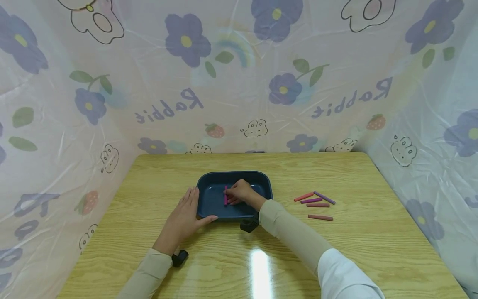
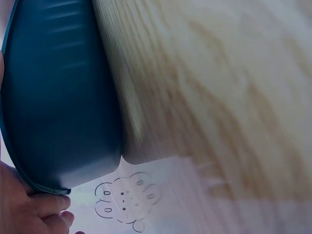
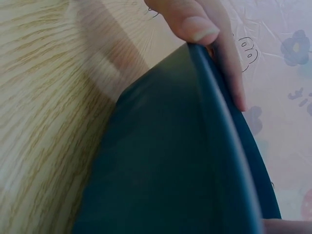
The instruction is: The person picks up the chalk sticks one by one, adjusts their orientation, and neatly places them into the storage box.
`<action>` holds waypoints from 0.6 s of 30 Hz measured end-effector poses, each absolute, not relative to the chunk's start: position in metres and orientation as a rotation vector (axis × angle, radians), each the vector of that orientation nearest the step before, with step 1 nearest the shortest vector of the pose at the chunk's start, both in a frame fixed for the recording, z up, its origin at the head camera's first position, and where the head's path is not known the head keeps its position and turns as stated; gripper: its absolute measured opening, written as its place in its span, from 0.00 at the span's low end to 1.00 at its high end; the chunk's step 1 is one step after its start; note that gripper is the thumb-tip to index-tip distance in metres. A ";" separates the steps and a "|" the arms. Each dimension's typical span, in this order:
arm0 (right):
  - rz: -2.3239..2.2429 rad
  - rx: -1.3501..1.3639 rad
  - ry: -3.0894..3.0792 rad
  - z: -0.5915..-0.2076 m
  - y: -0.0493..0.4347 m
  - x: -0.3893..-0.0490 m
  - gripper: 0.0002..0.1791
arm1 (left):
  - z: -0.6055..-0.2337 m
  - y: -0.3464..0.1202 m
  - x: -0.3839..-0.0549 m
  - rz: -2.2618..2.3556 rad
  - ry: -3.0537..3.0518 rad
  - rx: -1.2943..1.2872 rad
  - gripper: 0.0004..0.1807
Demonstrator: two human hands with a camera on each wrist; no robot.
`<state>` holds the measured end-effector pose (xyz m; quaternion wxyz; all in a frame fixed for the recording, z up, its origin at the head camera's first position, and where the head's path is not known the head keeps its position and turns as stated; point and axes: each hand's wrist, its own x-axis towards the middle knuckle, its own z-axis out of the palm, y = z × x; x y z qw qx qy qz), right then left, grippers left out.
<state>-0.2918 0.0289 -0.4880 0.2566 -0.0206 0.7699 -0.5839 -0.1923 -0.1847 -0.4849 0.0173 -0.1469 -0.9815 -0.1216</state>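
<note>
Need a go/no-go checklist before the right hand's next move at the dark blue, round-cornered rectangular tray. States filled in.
1. Dark blue, round-cornered rectangular tray standing on the light wood-grain table: ok.
2. Left hand at the tray's left side, thumb at the near rim: ok.
3. Right hand free of the slim magenta stick: not ok, fingers pinch it inside the tray.
4. Magenta stick fully resting on the tray floor: cannot tell.
5. Five slim red-to-purple sticks in the tray: not ok, they lie on the table to its right.
</note>
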 end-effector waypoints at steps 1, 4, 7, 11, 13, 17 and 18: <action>-1.586 -0.052 2.088 -0.488 0.029 -0.292 0.09 | -0.485 -0.185 -0.192 -0.379 -3.049 -0.459 0.62; -1.590 -0.037 2.090 -0.487 0.028 -0.291 0.09 | -0.485 -0.185 -0.192 -0.381 -3.045 -0.462 0.62; -1.592 -0.033 2.094 -0.486 0.028 -0.291 0.09 | -0.485 -0.185 -0.192 -0.378 -3.044 -0.464 0.62; -1.581 -0.037 2.105 -0.484 0.028 -0.289 0.09 | -0.484 -0.185 -0.192 -0.376 -3.043 -0.461 0.62; -1.570 -0.049 2.121 -0.483 0.028 -0.289 0.10 | -0.484 -0.185 -0.192 -0.377 -3.043 -0.458 0.62; -1.547 -0.077 2.161 -0.484 0.027 -0.288 0.09 | -0.483 -0.185 -0.191 -0.387 -3.051 -0.454 0.62; -1.542 -0.082 2.170 -0.485 0.027 -0.287 0.09 | -0.483 -0.185 -0.191 -0.388 -3.054 -0.452 0.62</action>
